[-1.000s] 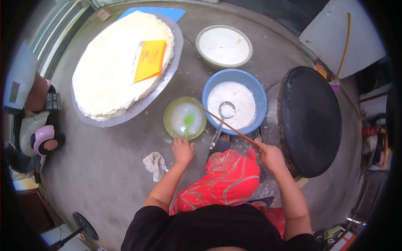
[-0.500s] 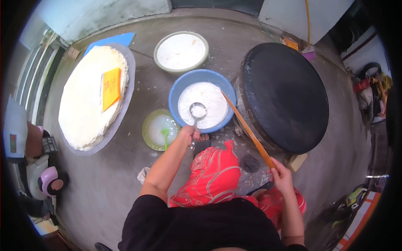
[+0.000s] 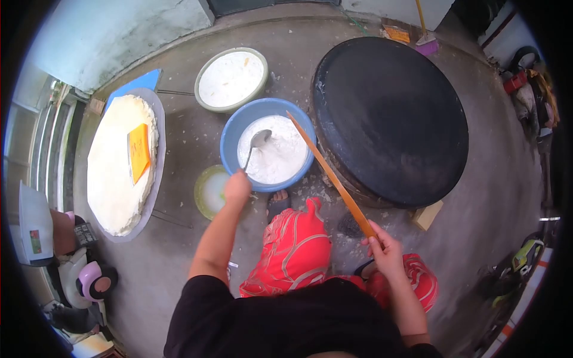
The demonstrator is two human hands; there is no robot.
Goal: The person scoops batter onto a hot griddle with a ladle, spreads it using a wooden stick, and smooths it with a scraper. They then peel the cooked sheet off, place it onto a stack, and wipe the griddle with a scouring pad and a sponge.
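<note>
My left hand [image 3: 237, 188] is closed around the handle of a metal ladle [image 3: 261, 138]. The ladle's bowl is tipped on its side at the surface of a white batter [image 3: 271, 164] in a blue basin [image 3: 229, 146]. In my right hand [image 3: 384, 247] is the lower end of a long, flat wooden stick [image 3: 337, 182]. It slants up and left, its narrow tip over the basin's right part. Right of the stick stands a large round black griddle [image 3: 394, 119]. A small green bowl [image 3: 201, 194] of whitish liquid sits beside my left hand.
A second basin [image 3: 263, 89] with white contents stands behind the blue one. On the left, a thick stack of pale round sheets [image 3: 110, 173] carries an orange packet [image 3: 139, 153]. A wooden block [image 3: 427, 215] lies by the griddle's base. A broom [image 3: 427, 43] stands at the back.
The ladle has turned from level, with batter in its bowl, to tipped over the basin, and the batter's surface is disturbed. My view has shifted; my right hand still holds the stick.
</note>
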